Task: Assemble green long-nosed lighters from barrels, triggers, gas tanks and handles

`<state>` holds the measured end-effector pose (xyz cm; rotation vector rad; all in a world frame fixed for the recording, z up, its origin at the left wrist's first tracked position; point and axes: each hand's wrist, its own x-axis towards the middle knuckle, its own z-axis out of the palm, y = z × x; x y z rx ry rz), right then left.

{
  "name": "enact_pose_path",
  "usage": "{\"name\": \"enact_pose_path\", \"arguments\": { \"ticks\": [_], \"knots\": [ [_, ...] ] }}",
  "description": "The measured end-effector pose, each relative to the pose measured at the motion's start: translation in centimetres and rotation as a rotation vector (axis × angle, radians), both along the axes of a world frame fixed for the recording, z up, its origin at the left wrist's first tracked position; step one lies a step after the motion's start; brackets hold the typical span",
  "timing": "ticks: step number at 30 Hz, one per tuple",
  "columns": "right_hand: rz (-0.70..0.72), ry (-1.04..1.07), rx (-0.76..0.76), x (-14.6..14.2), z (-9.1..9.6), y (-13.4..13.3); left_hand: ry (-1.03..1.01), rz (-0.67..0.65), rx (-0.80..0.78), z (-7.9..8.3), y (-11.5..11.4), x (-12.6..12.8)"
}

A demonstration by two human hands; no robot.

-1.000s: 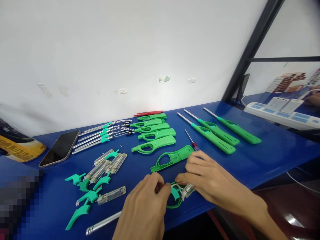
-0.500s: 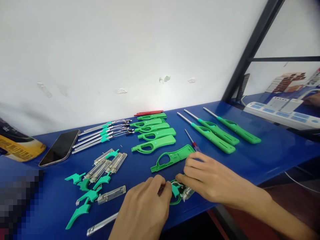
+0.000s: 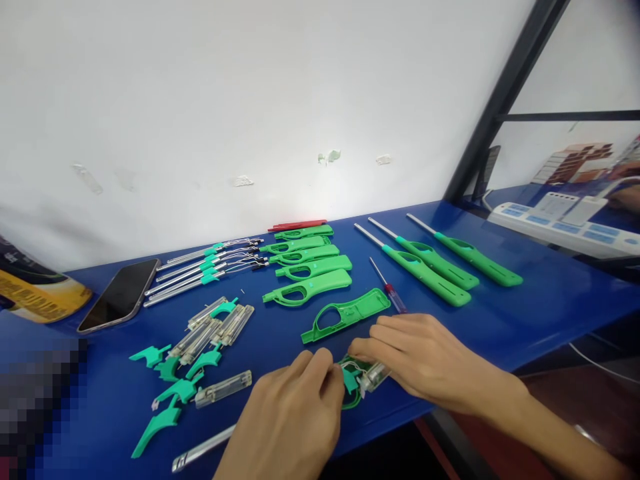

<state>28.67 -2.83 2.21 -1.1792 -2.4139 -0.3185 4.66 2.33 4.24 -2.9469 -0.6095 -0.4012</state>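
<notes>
My left hand [image 3: 295, 407] is closed, thumb and fingers pinching the near end of a green lighter shell [image 3: 356, 402]. In that shell sit a teal trigger [image 3: 349, 380], thin wires and a clear fuel tank [image 3: 373, 377]. My right hand [image 3: 430, 360] bends over the shell's other end, its fingers closed at the tank and wires; the fingertips are partly hidden. A metal tube [image 3: 203, 450] sticks out to the left from beneath my left hand. Just beyond lies an empty green shell half [image 3: 345, 315], with a screwdriver [image 3: 395, 297] beside it.
Several green shell halves [image 3: 310, 287] lie in a column near the wall. Three lighters with rods [image 3: 433, 277] lie to the right. Leftward are metal tubes with wires [image 3: 185, 287], loose fuel tanks [image 3: 200, 340], teal triggers [image 3: 157, 427], a phone [image 3: 120, 293] and a can [image 3: 45, 297].
My right hand has drawn slightly toward me and its fingers have shifted over the shell, uncovering the screwdriver's handle. My left hand has barely moved.
</notes>
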Motion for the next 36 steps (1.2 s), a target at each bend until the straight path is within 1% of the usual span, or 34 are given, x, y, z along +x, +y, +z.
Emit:
{"name": "enact_pose_path", "arguments": {
  "ticks": [3,8,11,14,19,25,30,32,36],
  "knots": [
    [-0.023,0.023,0.005,-0.1,0.0,0.0,0.010,0.001,-0.015,0.1,0.0,-0.2],
    [-0.071,0.049,0.072,-0.5,0.0,0.0,0.013,0.008,-0.006,0.1,-0.1,-0.4],
    [-0.088,0.072,0.087,-0.8,0.0,0.0,0.009,0.009,-0.006,0.0,-0.1,-0.5],
    [-0.108,0.094,0.077,-1.0,0.0,-0.1,0.012,0.007,-0.024,0.1,0.0,-0.5],
    [-0.130,0.130,0.052,-1.3,-0.1,-0.2,0.035,0.041,-0.077,0.3,0.1,-0.5],
    [-0.153,0.247,0.004,-2.0,-0.5,-0.4,0.078,0.108,-0.100,0.3,0.1,-0.4],
    [-0.175,0.270,0.004,-2.2,-0.6,-0.4,0.051,0.156,-0.162,0.1,0.1,-0.7],
    [-0.175,0.275,0.001,-2.2,-0.6,-0.3,0.041,0.152,-0.163,0.1,0.1,-0.7],
    [-0.180,0.291,0.003,-2.2,-0.6,-0.4,0.039,0.126,-0.101,0.3,0.1,-0.6]
  ]
}}
